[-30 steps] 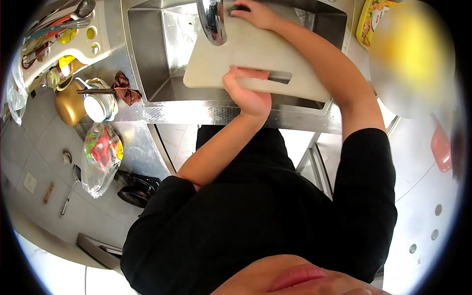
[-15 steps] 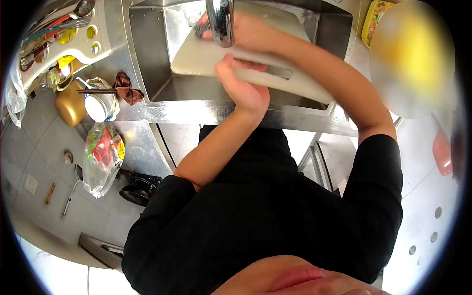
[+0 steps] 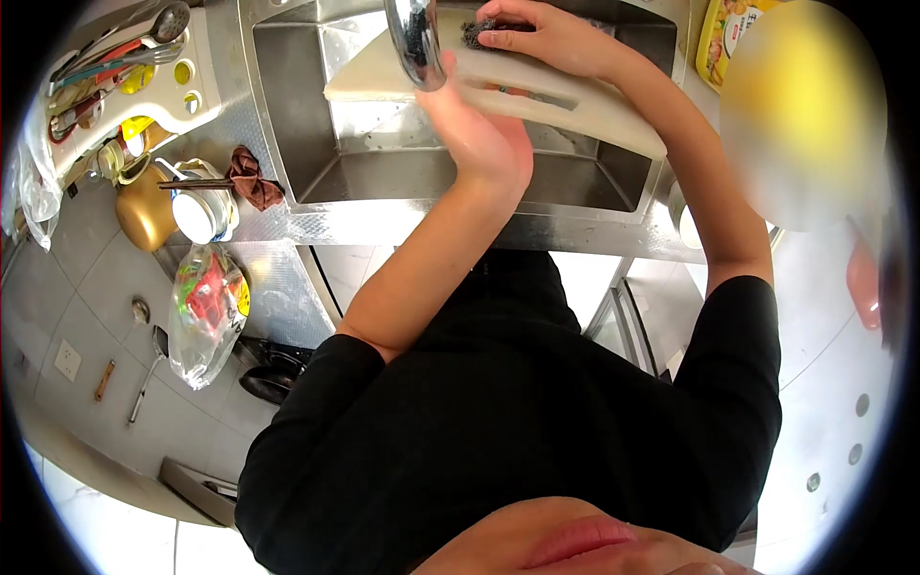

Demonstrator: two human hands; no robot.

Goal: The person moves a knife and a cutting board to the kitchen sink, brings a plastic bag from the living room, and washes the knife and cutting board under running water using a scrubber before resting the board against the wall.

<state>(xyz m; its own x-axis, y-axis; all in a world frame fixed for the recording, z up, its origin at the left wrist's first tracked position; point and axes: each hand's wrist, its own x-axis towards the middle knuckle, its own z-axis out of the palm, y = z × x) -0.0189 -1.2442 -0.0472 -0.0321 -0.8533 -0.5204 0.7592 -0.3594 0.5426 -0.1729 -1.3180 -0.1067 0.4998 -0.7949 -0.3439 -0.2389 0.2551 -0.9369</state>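
A pale cutting board [image 3: 613, 110] with a slot near its edge is tilted over the metal sink [image 3: 369, 182]. My left hand [image 3: 484, 139] grips the board at its near edge, thumb on the upper face, with the fingers mostly hidden beneath; a bit of finger shows through the slot. My right hand [image 3: 556, 38] is closed around a dark scouring pad [image 3: 484, 35], pressing it on the board's upper face. The chrome faucet [image 3: 414, 48] hangs in front of the board and covers part of it and the tip of my left thumb.
A utensil rack [image 3: 192, 72] with ladles and spoons stands on the left. Near it are a white cup [image 3: 195, 218], a brown cloth [image 3: 254, 180], a golden pot [image 3: 144, 211] and a plastic bag [image 3: 206, 311]. A yellow package [image 3: 719, 43] sits at the right beside a blurred yellow-white object [image 3: 805, 115].
My right hand has moved right across the board with the scouring pad, out from behind the faucet. The board has tilted and lifted away from the sink's near wall, with my left hand still on it.
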